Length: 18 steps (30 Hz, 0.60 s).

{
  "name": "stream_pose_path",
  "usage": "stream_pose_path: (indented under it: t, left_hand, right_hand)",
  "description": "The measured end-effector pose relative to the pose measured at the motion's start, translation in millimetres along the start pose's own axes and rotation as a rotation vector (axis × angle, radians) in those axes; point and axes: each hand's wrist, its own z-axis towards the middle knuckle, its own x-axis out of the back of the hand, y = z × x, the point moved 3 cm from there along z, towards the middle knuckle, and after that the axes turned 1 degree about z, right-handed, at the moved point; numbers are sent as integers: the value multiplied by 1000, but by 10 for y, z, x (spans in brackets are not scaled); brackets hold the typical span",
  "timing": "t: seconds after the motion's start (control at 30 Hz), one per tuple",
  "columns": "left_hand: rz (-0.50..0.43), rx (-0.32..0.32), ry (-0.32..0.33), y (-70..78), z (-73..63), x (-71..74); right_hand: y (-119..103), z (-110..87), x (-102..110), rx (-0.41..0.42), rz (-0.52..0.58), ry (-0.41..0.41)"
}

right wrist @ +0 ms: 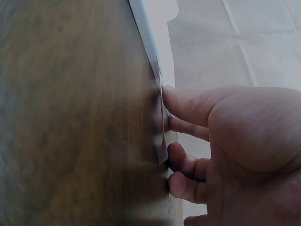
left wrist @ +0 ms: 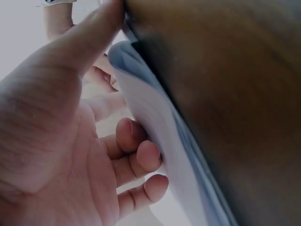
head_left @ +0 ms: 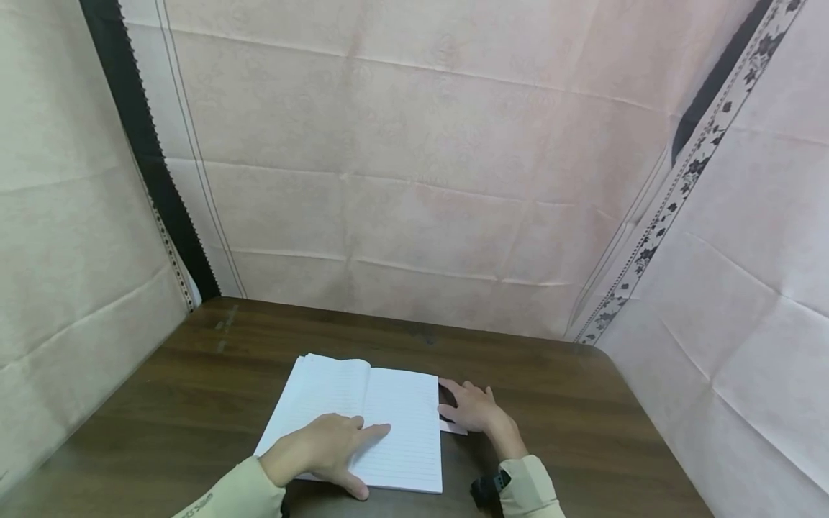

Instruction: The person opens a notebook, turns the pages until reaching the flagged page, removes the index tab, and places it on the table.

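Note:
An open notebook with lined white pages lies flat on the table. My left hand rests across its lower middle, index finger reaching onto the right page and thumb by the lower edge. In the left wrist view, the other fingers of the left hand bend lightly against the page. At the notebook's right edge, my right hand touches a thin pale slip that sticks out from under the pages. The right wrist view has the thumb of the right hand against this slip, fingertips near the tabletop.
The brown wooden table extends around the notebook. Pale cloth hangs behind it and on both sides. A dark watch-like band is on the right wrist. Tape marks show at the far left of the tabletop.

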Motion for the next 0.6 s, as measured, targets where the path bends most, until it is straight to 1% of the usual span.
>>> stream_pose_path:
  t: [0.27, 0.33, 0.6]
  left_hand:
    - [-6, -49, 42, -24, 11, 17]
    - [-16, -56, 44, -27, 9, 16]
    - [-91, -36, 16, -57, 12, 6]
  right_hand:
    - [3, -9, 1, 0, 5, 5]
    - [0, -11, 1, 0, 8, 0]
    - [-9, -11, 3, -2, 6, -4]
